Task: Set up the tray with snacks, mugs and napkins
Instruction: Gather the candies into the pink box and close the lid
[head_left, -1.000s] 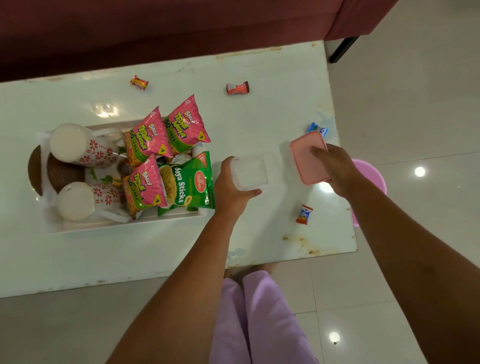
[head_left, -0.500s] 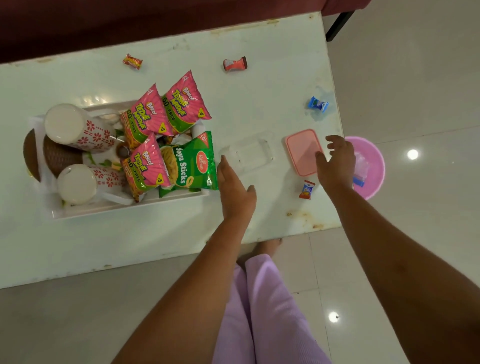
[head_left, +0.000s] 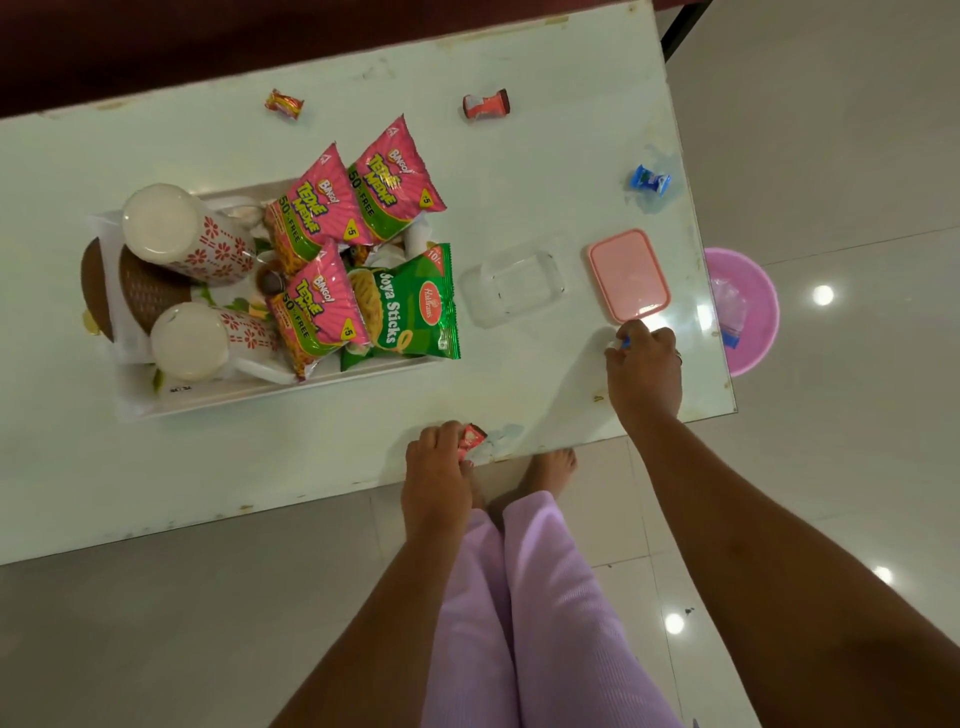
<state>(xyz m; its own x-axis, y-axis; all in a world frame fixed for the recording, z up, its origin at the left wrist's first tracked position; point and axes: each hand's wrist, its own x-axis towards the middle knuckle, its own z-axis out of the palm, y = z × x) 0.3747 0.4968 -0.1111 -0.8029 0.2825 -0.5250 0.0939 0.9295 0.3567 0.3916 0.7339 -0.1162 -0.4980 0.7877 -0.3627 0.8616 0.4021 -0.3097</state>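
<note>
The white tray (head_left: 244, 396) at the table's left holds two upside-down floral mugs (head_left: 179, 231) (head_left: 202, 340), three pink snack packets (head_left: 317, 210) and a green Soya Sticks packet (head_left: 402, 309). To its right lie an open clear container (head_left: 511, 283) and its pink lid (head_left: 628, 275). At the table's front edge, my left hand (head_left: 439, 470) pinches a red candy (head_left: 471, 439). My right hand (head_left: 644, 366) is just below the lid, its fingertips closed on a small candy with a blue end (head_left: 623, 341).
Loose candies lie on the white table (head_left: 545, 171): an orange one (head_left: 284, 103) and a red-white one (head_left: 485, 104) at the back, a blue one (head_left: 650, 180) near the right edge. A pink bowl (head_left: 761, 312) sits on the floor beyond the right edge. Brown coasters (head_left: 96, 286) stick out left of the tray.
Both hands set down and let go of the container and lid. My left hand drew back to the front edge onto a red candy; my right closed on the candy below the lid.
</note>
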